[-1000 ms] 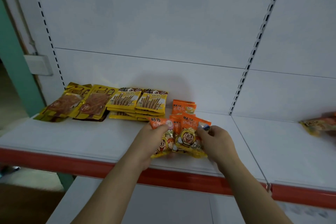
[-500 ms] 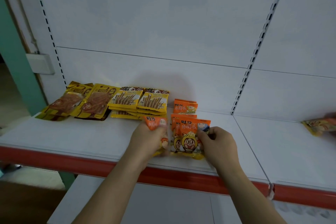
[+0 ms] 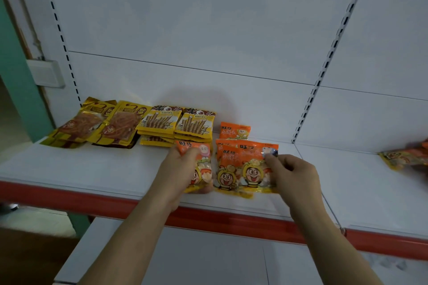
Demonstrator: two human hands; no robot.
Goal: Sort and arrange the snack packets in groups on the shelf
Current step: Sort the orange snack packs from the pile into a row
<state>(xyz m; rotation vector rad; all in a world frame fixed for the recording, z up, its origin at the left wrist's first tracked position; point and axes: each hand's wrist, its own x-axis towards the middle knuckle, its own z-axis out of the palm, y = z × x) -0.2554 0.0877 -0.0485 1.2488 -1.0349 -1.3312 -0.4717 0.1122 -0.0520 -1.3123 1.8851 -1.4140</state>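
**Risk: orange group smearing into wafer stacks**

Left hand (image 3: 183, 169) closed around one orange packet (image 3: 199, 164), held just off or on the shelf (image 3: 92, 169), directly in front of the right wafer-stick stack (image 3: 195, 124). Right hand (image 3: 294, 176) pinching the top right corner of the front packet in the orange pile (image 3: 240, 169); pile overlapped, fanned, not squared. One more orange packet (image 3: 235, 131) propped behind against the back panel. Strip-snack packets (image 3: 99, 125) and left wafer-stick stack (image 3: 158, 122) already grouped at far left.

Failure modes, judged from layout:
- Held packet close to wafer stack's front edge. Set down there, groups merge visually. Pushed back, could nudge the stack crooked.
- Slick foil on foil. Corner pinch only, so pulling likely drags the packets underneath and fans the pile further, possibly over the red shelf lip (image 3: 208, 215).
- Pile sits near front edge. Little margin before a slide-off.
- Rear upright packet likely to tip if bumped during squaring.
- Loose packets at far right (image 3: 403, 157), blurred, still unsorted; type looks similar but cannot confirm.

Safer: flat press on pile, square first, then add held packet on top.
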